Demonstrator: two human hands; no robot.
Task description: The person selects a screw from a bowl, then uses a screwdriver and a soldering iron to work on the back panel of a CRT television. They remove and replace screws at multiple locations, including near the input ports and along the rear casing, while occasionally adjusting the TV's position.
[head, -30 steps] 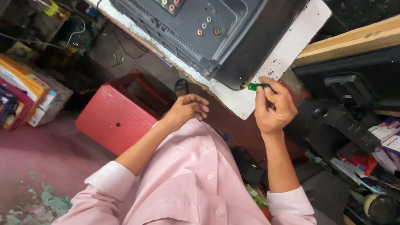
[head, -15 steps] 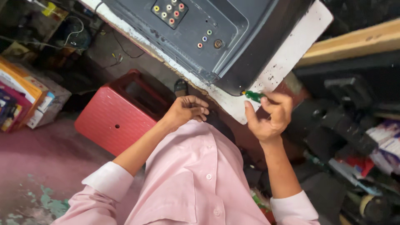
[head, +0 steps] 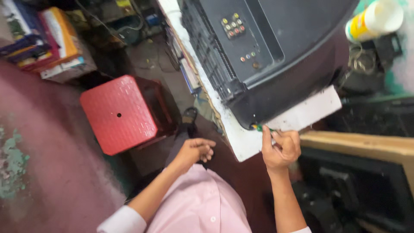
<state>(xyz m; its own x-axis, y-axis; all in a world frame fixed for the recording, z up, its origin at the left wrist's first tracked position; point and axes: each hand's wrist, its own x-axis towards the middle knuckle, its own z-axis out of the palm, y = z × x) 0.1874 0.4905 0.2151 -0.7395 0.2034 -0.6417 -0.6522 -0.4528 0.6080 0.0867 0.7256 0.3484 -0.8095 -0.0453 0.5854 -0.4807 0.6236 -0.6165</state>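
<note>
A big dark television set [head: 276, 64] lies back-side up on a white board [head: 241, 138]. My right hand [head: 281, 149] is shut on a green-handled screwdriver [head: 260, 127], whose tip is at the set's lower corner edge. My left hand [head: 195, 151] hangs loosely curled below the board's edge, holding nothing that I can see and touching nothing. A panel of coloured sockets [head: 233, 26] shows on the set's back. My pink shirt [head: 202, 207] fills the bottom middle.
A red plastic stool [head: 118, 114] stands on the pink floor at the left. Stacked books and boxes [head: 43, 39] sit at top left. A yellow-and-white container [head: 373, 19] lies at top right. A wooden plank [head: 362, 144] and dark equipment crowd the right.
The view has swung, so the set now sits higher and more upright in frame. My right hand stays at the set's corner with the screwdriver. The left hand has barely moved.
</note>
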